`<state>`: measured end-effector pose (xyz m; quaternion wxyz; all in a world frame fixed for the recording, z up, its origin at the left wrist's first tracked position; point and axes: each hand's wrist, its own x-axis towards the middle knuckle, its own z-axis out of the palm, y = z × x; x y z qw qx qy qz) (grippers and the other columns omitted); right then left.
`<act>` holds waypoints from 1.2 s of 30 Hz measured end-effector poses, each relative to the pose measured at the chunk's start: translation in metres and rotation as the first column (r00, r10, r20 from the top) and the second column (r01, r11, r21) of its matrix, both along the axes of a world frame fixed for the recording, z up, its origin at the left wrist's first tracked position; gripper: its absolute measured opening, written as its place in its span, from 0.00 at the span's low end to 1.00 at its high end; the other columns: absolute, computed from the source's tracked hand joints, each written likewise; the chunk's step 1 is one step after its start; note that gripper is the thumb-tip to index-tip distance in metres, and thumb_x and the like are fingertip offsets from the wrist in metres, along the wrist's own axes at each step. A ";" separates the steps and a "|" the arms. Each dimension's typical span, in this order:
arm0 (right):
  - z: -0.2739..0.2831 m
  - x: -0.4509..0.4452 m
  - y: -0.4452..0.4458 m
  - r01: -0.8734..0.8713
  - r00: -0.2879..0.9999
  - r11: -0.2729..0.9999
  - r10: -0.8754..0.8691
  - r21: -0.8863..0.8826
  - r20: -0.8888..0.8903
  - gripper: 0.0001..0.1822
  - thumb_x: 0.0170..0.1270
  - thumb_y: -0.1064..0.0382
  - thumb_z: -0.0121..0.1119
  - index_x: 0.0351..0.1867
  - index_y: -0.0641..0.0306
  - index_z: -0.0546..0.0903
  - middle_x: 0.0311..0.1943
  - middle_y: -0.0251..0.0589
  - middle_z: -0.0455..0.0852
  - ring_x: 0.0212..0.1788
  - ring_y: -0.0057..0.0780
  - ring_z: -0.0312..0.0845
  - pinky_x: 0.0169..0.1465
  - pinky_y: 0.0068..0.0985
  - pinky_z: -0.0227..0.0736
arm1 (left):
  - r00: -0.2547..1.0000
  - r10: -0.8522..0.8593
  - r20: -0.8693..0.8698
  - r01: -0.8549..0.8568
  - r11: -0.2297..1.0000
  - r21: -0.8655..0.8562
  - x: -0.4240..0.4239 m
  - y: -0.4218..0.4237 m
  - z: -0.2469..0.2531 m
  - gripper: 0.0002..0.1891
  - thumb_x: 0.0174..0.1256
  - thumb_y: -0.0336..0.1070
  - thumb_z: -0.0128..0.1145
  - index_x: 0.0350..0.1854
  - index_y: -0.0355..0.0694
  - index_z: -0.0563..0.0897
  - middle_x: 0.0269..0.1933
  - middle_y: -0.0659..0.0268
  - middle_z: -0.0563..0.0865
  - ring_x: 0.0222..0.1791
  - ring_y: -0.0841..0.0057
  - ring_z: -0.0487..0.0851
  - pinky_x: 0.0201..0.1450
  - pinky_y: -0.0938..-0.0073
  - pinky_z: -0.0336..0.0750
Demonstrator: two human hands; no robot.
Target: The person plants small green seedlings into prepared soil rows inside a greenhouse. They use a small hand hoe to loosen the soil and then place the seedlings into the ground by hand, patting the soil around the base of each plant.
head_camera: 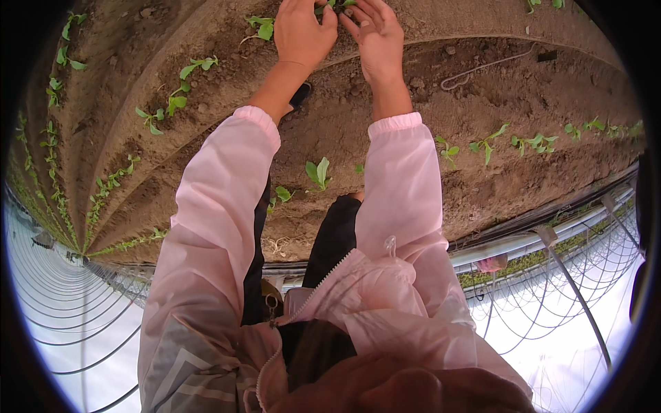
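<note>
At the top edge of the view, my left hand (pixel 305 36) and my right hand (pixel 379 44) are on either side of a green leafy seedling (pixel 335 4). The frame cuts off part of this plant. My left thumb points toward it, while the other left fingertips are hidden or beyond the edge, so a grip cannot be made out. My right fingers curve in beside the leaves and the soil, spread apart, with nothing visible held in them. Just left of my left hand, another seedling (pixel 262 27) leans over the brown soil.
Rows of seedlings (pixel 111 180) run off to the left along raised soil ridges. More seedlings (pixel 534 142) grow at right, and one (pixel 317 173) stands near my knee. A cord (pixel 485 68) lies on the soil. Hooped greenhouse framing (pixel 573 289) borders the ground behind me.
</note>
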<state>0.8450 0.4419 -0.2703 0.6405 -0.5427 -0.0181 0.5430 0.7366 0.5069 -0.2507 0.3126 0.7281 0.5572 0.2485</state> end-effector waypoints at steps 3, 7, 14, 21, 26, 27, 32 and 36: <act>0.021 0.021 -0.009 -0.069 0.944 0.997 0.076 -0.031 0.320 0.22 0.75 0.81 0.37 0.69 0.78 0.66 0.69 0.60 0.68 0.70 0.48 0.71 0.66 0.38 0.84 | 1.000 0.005 0.001 -0.004 0.997 -0.082 0.000 0.002 0.005 0.08 0.61 0.27 0.64 0.40 0.33 0.81 0.46 0.49 0.86 0.50 0.49 0.82 0.55 0.53 0.76; 0.005 0.059 -0.065 0.209 0.890 0.914 -0.030 -0.348 0.455 0.18 0.74 0.82 0.37 0.61 0.80 0.73 0.60 0.58 0.77 0.58 0.41 0.82 0.53 0.30 0.91 | 0.998 0.013 -0.055 -0.017 0.997 -0.070 -0.006 0.001 0.007 0.09 0.64 0.29 0.63 0.44 0.33 0.81 0.47 0.49 0.86 0.51 0.49 0.82 0.56 0.53 0.76; -0.089 0.105 -0.151 -0.247 0.444 0.540 0.801 -0.805 0.402 0.41 0.63 0.58 0.72 0.75 0.59 0.67 0.74 0.53 0.67 0.71 0.54 0.67 0.67 0.43 0.75 | 0.999 -0.033 0.030 0.031 0.997 0.068 -0.001 -0.030 0.053 0.15 0.65 0.32 0.66 0.51 0.35 0.80 0.49 0.55 0.84 0.50 0.57 0.82 0.52 0.58 0.78; -0.099 0.009 -0.151 -0.147 0.299 0.481 0.854 -0.864 0.425 0.49 0.59 0.46 0.76 0.77 0.51 0.60 0.78 0.49 0.56 0.78 0.56 0.47 0.72 0.49 0.66 | 0.959 0.270 0.084 -0.063 0.493 -0.868 -0.036 -0.172 0.213 0.13 0.70 0.26 0.62 0.54 0.34 0.79 0.51 0.62 0.83 0.47 0.76 0.83 0.51 0.74 0.79; -0.135 0.001 -0.179 -0.057 0.313 0.586 0.780 -0.809 0.543 0.26 0.63 0.57 0.74 0.61 0.58 0.79 0.61 0.45 0.77 0.62 0.49 0.71 0.60 0.42 0.77 | 0.992 0.100 -0.080 -0.115 0.405 -0.907 -0.076 -0.288 0.157 0.05 0.69 0.27 0.59 0.44 0.34 0.82 0.39 0.59 0.87 0.40 0.75 0.86 0.41 0.74 0.79; -0.142 0.012 -0.183 -0.037 0.411 0.640 0.710 -0.767 0.572 0.22 0.64 0.59 0.73 0.57 0.60 0.81 0.56 0.44 0.81 0.57 0.47 0.76 0.57 0.40 0.79 | 0.993 0.063 -0.103 -0.119 0.351 -0.929 -0.076 -0.294 0.147 0.06 0.69 0.29 0.58 0.43 0.33 0.82 0.37 0.58 0.87 0.38 0.73 0.86 0.40 0.72 0.79; -0.063 0.005 -0.143 0.133 0.921 0.916 -0.255 -0.379 -0.294 0.10 0.74 0.69 0.62 0.52 0.71 0.82 0.45 0.38 0.86 0.46 0.28 0.83 0.47 0.27 0.82 | 0.984 0.062 -0.167 -0.176 0.206 -0.962 -0.068 -0.305 0.127 0.11 0.71 0.36 0.57 0.39 0.32 0.83 0.31 0.57 0.88 0.32 0.69 0.87 0.39 0.66 0.79; 0.019 -0.015 -0.078 0.148 0.863 0.979 -0.195 -0.137 -0.465 0.11 0.76 0.69 0.59 0.55 0.71 0.80 0.49 0.41 0.84 0.50 0.30 0.82 0.53 0.28 0.82 | 0.987 0.026 -0.160 -0.162 0.129 -0.978 -0.079 -0.330 0.111 0.11 0.71 0.37 0.57 0.42 0.33 0.83 0.33 0.56 0.89 0.34 0.69 0.87 0.40 0.65 0.79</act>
